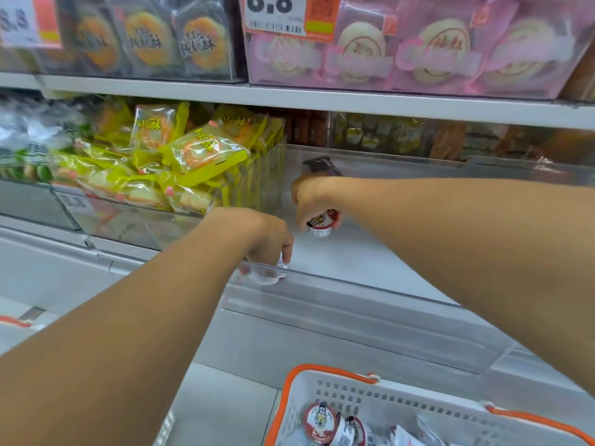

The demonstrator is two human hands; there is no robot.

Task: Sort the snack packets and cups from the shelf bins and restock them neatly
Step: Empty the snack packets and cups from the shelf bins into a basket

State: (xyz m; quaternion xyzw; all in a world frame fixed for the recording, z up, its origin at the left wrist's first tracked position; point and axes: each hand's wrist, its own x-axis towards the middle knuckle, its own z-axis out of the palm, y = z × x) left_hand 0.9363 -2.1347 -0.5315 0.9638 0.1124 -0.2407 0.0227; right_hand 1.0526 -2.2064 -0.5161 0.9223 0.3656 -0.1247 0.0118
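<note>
The small sealed cup (320, 225) in your right hand (309, 201) looks light and rigid with a thin foil lid, so hold it by the sides as your curled fingers do now, low in the clear bin (354, 294). Your left hand (269, 243) grips another cup (267, 275) behind the bin's front wall; more wait in the basket (338, 375).
</note>
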